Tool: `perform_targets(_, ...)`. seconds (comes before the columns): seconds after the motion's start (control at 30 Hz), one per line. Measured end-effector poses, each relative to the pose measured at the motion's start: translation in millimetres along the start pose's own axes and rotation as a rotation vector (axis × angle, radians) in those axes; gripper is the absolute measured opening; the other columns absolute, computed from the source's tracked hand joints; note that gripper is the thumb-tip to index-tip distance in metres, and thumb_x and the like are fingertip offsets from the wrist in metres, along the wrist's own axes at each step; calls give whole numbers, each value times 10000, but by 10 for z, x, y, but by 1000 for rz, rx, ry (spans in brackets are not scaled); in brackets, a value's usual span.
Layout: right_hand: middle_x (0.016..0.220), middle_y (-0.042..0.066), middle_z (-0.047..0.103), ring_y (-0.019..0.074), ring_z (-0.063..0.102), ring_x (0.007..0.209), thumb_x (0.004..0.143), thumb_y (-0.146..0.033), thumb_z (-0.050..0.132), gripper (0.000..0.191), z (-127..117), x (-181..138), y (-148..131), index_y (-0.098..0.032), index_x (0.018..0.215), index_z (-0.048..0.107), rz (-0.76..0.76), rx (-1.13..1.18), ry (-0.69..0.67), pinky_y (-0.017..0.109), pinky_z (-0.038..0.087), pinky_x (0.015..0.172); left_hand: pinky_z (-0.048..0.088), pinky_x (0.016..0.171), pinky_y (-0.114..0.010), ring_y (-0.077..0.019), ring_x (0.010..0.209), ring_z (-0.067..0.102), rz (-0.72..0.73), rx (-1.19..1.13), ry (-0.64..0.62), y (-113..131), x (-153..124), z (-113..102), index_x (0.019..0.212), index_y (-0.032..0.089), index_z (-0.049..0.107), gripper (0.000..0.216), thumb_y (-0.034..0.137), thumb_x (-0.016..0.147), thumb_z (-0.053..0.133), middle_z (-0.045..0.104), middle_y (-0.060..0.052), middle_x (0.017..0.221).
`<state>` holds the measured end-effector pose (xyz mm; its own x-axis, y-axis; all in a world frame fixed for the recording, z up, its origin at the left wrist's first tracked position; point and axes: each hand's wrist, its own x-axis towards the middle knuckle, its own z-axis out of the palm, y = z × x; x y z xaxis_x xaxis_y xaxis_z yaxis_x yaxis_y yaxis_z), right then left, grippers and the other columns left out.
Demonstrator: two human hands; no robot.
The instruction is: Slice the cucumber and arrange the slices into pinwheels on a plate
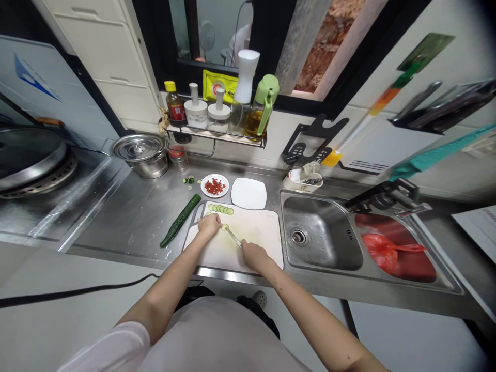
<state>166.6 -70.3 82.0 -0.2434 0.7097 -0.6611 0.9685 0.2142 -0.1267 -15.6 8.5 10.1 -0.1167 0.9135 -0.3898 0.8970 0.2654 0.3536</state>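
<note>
On the white cutting board (pixel 256 243), my left hand (pixel 210 225) is curled, its fingertips at the edge of a pale cucumber slice (pixel 225 227). My right hand (pixel 254 256) grips a knife (pixel 233 237), whose tip reaches that same slice. A row of overlapping cucumber slices (pixel 221 208) lies along the board's far edge. Left of the board rests a whole dark green cucumber (pixel 180 221). Behind the board stand a small plate of chopped red pieces (pixel 214 194) and a white square plate (pixel 248 193).
A steel sink (pixel 321 232) is on the right, with a red plastic bag (pixel 382 253) in the second basin. Green scraps (pixel 188 180) lie behind the cucumber. At back left stands a lidded pot (pixel 141 154); a condiment rack (pixel 217 135) hangs above the counter.
</note>
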Motion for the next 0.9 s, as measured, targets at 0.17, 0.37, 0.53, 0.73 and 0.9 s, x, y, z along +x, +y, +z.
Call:
perform_targets(0.17,1054,185,678,269,665,996,868,-43,397,371,97,-61,49,-124,1221,480,10,14,15,321,462,738,412,890,-349,-231,1013,637,-2,-24,8,-6,-37,-3,880,253,682,129,309,768,651,725,-42,1002)
perform_targets(0.37,1054,166,683,252,668,979,858,-51,394,361,140,-77,58,-136,1198,484,22,48,18,298,442,708,415,871,-316,-203,982,643,31,-100,28,-50,-116,50,915,288,707,166,273,771,626,733,2,953)
perform_targets(0.53,1062,154,679,252,664,976,861,-69,397,336,116,-40,68,-152,1172,493,2,51,32,297,431,701,409,866,-312,-195,980,640,40,-109,31,-37,-128,69,886,293,725,179,239,767,602,741,16,954)
perform_targets(0.73,1062,161,671,256,659,966,864,-88,420,318,75,65,25,-153,1167,490,4,69,26,303,441,694,404,868,-312,-182,967,641,49,-110,10,-16,-128,38,870,283,727,184,218,755,599,746,26,951)
perform_targets(0.9,1053,165,672,261,659,975,864,-84,405,344,68,114,-9,-138,1194,487,-7,66,32,309,453,710,404,863,-313,-187,957,642,50,-107,-4,-11,-118,28,883,274,731,190,235,757,594,749,15,963)
